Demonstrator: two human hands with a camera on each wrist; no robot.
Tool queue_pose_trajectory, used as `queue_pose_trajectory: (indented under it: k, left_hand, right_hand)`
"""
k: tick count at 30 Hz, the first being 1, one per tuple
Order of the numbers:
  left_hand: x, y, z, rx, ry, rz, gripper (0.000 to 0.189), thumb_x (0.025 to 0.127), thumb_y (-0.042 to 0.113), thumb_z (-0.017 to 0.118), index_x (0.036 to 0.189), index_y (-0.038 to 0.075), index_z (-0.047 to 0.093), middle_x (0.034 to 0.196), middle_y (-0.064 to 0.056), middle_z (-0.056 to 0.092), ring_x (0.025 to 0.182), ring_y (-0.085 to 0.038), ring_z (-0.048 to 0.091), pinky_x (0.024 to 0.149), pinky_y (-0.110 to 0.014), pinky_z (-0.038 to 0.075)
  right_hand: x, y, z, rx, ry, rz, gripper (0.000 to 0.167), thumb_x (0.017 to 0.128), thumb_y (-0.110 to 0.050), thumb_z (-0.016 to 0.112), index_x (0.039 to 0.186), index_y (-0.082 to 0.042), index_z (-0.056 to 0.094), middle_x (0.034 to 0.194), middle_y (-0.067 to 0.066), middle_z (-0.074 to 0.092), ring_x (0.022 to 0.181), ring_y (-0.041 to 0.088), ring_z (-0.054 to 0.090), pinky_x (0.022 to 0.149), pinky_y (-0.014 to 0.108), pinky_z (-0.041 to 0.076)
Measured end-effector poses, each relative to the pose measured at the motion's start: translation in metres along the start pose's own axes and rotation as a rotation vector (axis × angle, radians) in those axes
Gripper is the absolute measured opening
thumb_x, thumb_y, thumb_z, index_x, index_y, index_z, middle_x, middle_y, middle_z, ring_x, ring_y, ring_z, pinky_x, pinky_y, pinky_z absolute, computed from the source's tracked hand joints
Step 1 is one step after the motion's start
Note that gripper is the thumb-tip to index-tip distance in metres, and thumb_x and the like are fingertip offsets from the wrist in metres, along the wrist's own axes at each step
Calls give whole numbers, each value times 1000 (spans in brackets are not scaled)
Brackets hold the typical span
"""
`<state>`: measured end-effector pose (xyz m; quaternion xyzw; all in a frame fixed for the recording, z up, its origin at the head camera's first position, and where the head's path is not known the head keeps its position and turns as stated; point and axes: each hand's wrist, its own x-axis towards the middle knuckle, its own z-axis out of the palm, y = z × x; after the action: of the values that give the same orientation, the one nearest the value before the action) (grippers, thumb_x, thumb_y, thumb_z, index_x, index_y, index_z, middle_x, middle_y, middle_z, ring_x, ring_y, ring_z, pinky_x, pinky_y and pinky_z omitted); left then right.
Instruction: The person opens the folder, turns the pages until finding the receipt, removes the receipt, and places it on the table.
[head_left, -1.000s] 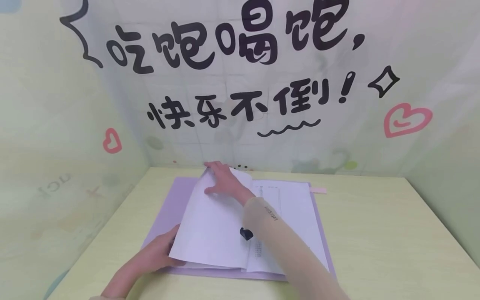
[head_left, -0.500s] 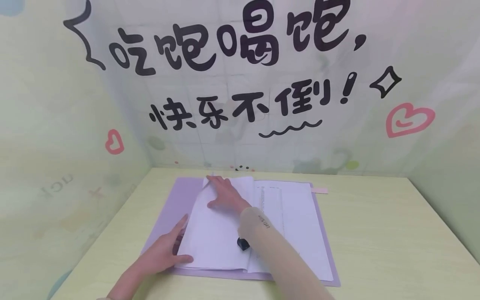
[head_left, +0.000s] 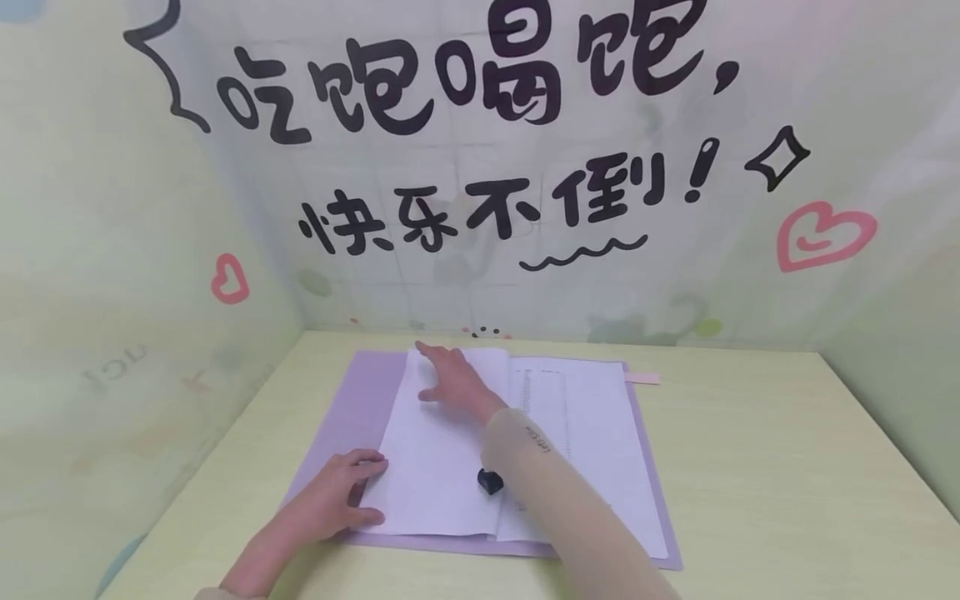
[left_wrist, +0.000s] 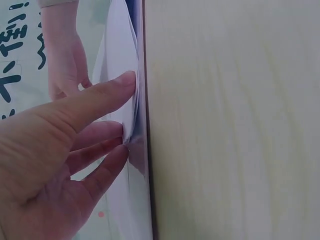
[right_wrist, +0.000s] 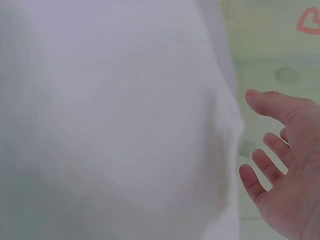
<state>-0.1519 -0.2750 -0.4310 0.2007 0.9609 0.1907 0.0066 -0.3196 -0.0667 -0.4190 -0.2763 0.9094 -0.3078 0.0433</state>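
A folder with a light purple cover (head_left: 360, 400) lies open on the table. Blank white sheets (head_left: 438, 450) are turned onto its left side, and a printed page (head_left: 600, 450) shows on the right. At the left edge of the turned sheets is my left hand (head_left: 337, 496), thumb and fingers spread apart, fingertips touching the paper's edge (left_wrist: 127, 110). Over the upper part of those sheets reaches my right hand (head_left: 456, 383), fingers extended toward their top left corner. In the right wrist view this hand (right_wrist: 290, 155) holds nothing, its fingers loosely spread beside the sheet.
The pale wooden table (head_left: 787, 467) extends to the right of the folder. A pink tab (head_left: 642, 378) sticks out at the folder's upper right. A small black thing (head_left: 491, 481) sits by the right sleeve (head_left: 555, 492). Behind stands a printed curtain (head_left: 480, 283).
The turned sheets, raised at the left a second ago, have come down flat on the left side. My left hand has moved from under their edge to beside it; the right hand lowered with them.
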Motion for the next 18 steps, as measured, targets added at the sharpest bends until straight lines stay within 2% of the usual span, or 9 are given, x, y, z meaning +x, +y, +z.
queue_pose_trajectory:
  k: [2, 6, 13, 18]
  left_hand:
    - [1, 3, -2, 10, -14, -7, 67, 71, 28, 87, 125, -3, 64, 133, -19, 60, 120, -42, 55, 102, -55, 45]
    - [2, 6, -3, 21, -24, 20, 65, 71, 24, 86, 124, -6, 63, 132, -24, 60, 122, -44, 57, 103, -57, 44]
    - [0, 5, 0, 45, 24, 75, 61, 73, 23, 85, 124, -5, 64, 131, -22, 61, 117, -39, 60, 101, -54, 47]
    - [-3, 2, 3, 54, 50, 90, 62, 73, 23, 85, 123, -5, 64, 131, -22, 61, 117, -40, 60, 100, -55, 47]
  right_hand:
    - [-1, 1, -11, 31, 28, -6, 81, 88, -22, 74, 156, -20, 30, 159, 3, 38, 149, 27, 32, 123, 41, 28]
    - [-13, 12, -37, 87, 78, -12, 70, 91, -22, 71, 152, -17, 38, 157, 4, 41, 149, 26, 32, 124, 45, 24]
    - [-51, 45, -85, 121, 182, 17, 59, 92, -23, 69, 146, -16, 47, 152, 6, 48, 137, 31, 48, 113, 47, 42]
    - [-83, 76, -113, 104, 234, 41, 53, 94, -19, 66, 144, -10, 49, 147, 12, 51, 132, 36, 51, 107, 50, 47]
